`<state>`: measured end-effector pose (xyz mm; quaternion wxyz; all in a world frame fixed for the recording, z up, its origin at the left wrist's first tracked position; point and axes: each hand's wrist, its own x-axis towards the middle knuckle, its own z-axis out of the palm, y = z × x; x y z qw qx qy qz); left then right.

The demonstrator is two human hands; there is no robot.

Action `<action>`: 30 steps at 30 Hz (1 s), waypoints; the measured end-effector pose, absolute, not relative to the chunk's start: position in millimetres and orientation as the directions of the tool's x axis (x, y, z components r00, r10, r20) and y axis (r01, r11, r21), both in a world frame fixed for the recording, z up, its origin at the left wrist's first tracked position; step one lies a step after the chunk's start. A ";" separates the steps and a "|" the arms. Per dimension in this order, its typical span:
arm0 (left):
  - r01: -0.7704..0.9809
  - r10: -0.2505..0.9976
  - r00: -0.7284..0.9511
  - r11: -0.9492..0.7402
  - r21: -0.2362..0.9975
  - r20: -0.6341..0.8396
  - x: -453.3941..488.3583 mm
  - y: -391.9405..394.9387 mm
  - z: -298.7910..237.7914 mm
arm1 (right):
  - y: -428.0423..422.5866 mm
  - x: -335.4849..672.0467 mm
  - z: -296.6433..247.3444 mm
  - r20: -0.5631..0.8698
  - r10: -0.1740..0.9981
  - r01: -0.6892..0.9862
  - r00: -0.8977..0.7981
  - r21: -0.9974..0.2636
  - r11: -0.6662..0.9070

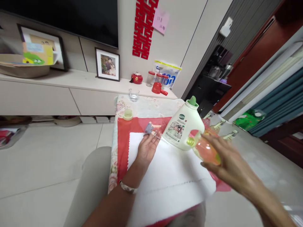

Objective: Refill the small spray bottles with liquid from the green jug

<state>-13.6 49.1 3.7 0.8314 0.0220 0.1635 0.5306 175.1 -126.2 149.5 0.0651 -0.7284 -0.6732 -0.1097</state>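
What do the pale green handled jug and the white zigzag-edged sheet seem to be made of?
Pale green handled jug: probably plastic, smooth and satiny, judging by its soft sheen and built-in handle.
White zigzag-edged sheet: looks like matte fabric, given its pinked edge, though paper is possible.

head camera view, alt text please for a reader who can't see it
A person's blurred right hand, grip unclear, spans an orange-tinted bottle beside a pale jug with a green spout. The left hand, palm up, has its fingertips at a small grey-and-pink item near a white sheet over red cloth. Behind, a low cabinet holds framed photos.
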 end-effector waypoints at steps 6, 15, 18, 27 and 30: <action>-0.877 0.890 0.382 0.434 0.207 -0.248 -12.6 49.0 4.3 | -148.6 164.1 65.5 0.163 0.953 0.966 0.255 -0.085 -0.244; -0.841 0.890 0.429 0.455 0.293 -0.152 -6.5 36.8 3.3 | -141.8 150.5 55.9 0.146 0.947 0.941 0.288 -0.225 -0.252; -0.805 0.866 0.489 0.493 0.329 -0.102 -4.4 26.1 7.0 | -135.1 143.0 52.8 0.163 0.946 0.934 0.280 -0.275 -0.229; -0.743 0.808 0.586 0.505 0.438 0.064 -0.2 2.9 17.6 | -121.3 127.9 43.4 0.313 0.911 0.928 0.269 -0.338 -0.158; -0.742 0.811 0.583 0.511 0.434 0.044 -0.3 3.3 17.8 | -122.7 127.0 41.1 0.355 0.890 0.924 0.286 -0.347 -0.158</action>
